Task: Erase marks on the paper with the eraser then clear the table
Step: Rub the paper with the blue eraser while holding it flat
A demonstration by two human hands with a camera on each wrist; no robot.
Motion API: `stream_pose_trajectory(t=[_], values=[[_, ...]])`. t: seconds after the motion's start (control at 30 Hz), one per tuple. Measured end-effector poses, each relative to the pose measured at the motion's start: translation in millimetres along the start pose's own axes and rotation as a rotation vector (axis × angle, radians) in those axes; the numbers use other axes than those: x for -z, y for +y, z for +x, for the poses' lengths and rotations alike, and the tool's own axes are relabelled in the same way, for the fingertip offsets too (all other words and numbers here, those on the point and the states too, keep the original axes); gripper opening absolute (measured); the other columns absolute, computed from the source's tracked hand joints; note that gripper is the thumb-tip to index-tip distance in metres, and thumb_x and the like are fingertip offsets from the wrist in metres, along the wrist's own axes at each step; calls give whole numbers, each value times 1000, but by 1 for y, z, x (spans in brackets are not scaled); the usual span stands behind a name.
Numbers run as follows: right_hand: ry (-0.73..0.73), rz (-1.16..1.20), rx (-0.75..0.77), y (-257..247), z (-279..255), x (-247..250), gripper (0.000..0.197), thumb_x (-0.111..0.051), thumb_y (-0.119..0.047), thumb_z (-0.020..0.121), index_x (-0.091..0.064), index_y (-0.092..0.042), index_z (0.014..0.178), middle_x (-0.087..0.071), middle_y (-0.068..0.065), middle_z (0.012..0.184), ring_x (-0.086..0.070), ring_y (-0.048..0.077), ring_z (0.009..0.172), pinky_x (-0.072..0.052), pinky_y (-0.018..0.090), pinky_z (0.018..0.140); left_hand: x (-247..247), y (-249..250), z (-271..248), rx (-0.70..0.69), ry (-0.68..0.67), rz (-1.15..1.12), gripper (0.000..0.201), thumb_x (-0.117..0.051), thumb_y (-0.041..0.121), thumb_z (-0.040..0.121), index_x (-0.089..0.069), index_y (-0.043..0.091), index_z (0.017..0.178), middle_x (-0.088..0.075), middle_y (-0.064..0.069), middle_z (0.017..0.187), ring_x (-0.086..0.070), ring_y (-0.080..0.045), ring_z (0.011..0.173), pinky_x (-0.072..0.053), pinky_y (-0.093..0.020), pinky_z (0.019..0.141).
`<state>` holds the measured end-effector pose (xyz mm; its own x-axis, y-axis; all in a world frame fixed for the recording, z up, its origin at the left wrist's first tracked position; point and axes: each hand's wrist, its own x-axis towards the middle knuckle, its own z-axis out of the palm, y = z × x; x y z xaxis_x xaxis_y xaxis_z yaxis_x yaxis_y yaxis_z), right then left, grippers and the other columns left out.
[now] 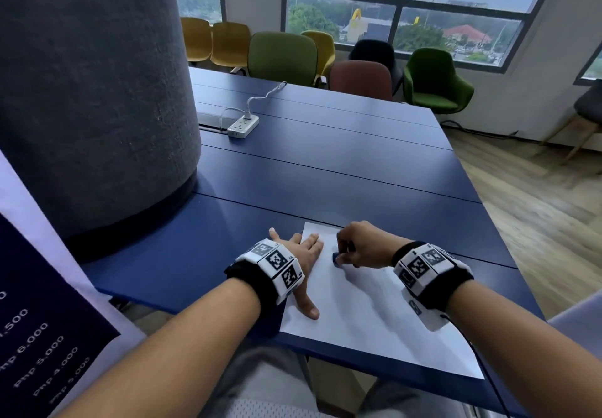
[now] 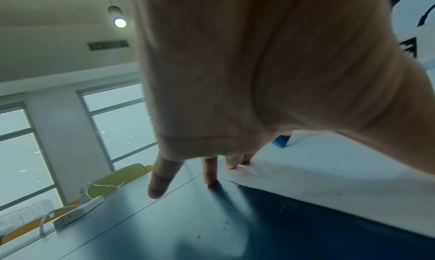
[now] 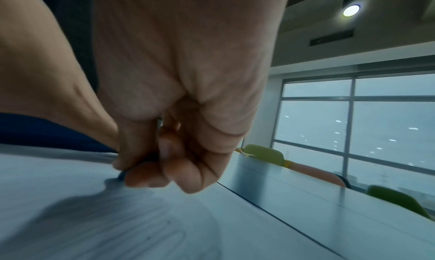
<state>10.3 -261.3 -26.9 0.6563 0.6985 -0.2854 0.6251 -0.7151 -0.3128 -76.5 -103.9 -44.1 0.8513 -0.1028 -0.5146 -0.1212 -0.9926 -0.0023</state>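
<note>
A white sheet of paper (image 1: pixel 368 313) lies on the blue table (image 1: pixel 325 170) near its front edge. My left hand (image 1: pixel 301 255) lies flat with spread, straight fingers on the paper's left edge (image 2: pixel 306 180), partly on the table. My right hand (image 1: pixel 358 245) pinches a small blue eraser (image 1: pixel 335 258) and presses it onto the paper near the top. In the left wrist view the eraser (image 2: pixel 281 141) shows blue beyond my palm. In the right wrist view my curled fingers (image 3: pixel 150 176) hide most of the eraser; faint pencil lines run across the paper (image 3: pixel 105 226).
A large grey felt column (image 1: pixel 91 92) stands on the table at the left. A white power strip (image 1: pixel 242 126) with a cable lies further back. Coloured chairs (image 1: pixel 283 53) line the far side under the windows. A printed banner (image 1: pixel 39 320) hangs at my left.
</note>
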Motion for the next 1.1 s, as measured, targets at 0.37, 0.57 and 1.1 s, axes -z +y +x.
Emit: stream_pose_trajectory(t=[0.37, 0.57, 1.1], values=[[28, 83, 49, -1, -2, -5, 13, -69, -22, 87, -60, -16, 93, -63, -6, 60, -56, 3, 48, -42, 16, 54, -2, 4, 6, 42, 5, 33, 142, -77, 72, 59, 10, 18, 156, 10, 1, 165, -4, -30, 150, -2, -82, 100], [-87, 75, 67, -8, -6, -6, 10, -70, -23, 86, -61, -20, 83, -63, -4, 64, -56, 12, 58, -46, 27, 64, -2, 4, 3, 64, -1, 38, 143, -76, 74, 57, 13, 22, 156, 12, 4, 165, 0, -31, 150, 8, -84, 94], [95, 70, 100, -10, -15, -21, 11, -68, -22, 86, -60, -16, 91, -55, -10, 70, -51, 7, 63, -38, 21, 61, 0, -4, -5, 32, -70, -113, 141, -79, 69, 61, 20, 29, 153, 21, 15, 161, 21, -42, 145, -17, -64, 116]])
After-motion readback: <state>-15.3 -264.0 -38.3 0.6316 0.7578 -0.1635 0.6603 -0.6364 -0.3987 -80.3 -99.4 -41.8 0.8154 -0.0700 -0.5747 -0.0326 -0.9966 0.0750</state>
